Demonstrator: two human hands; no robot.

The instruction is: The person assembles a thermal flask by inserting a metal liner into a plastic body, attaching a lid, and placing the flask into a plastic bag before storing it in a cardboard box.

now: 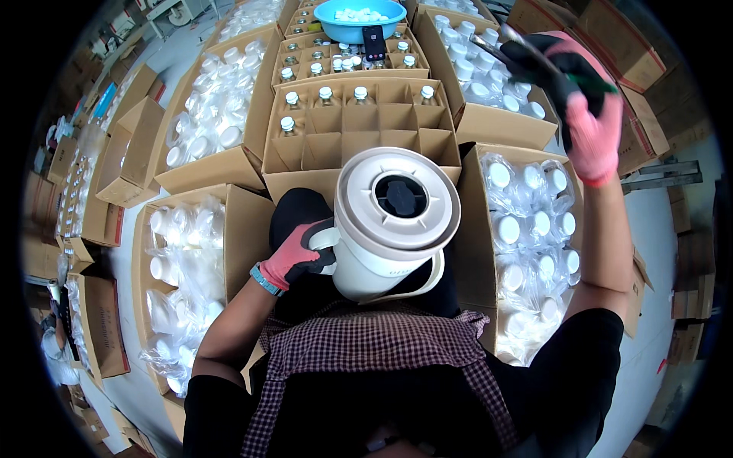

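We hold a cream plastic jug (385,229) with a round lid and a dark centre cap over our lap, just in front of the divided cardboard box (359,126). The left hand (294,258), in a pink and black glove, is closed around the jug's side handle. We judge the jug rigid and smooth-walled; if it carries liquid it will be heavy and will swing, so the handle is the correct place to take hold, with the body kept upright. A strap loop hangs at its lower side and offers a second hold.

The right hand (584,107), gloved alike, is raised to the right of the divided box and is clenched on a slim green-handled tool (550,65); we cannot tell what kind.

The divided box carries small capped glass bottles (326,95) in its far cells; the near cells are unfilled. We judge these fragile and slippery; grip them by the body, not the cap. Beyond the box sits a blue bowl (359,19) of white caps. Boxes of bagged white-capped bottles (534,229) flank it on both sides.
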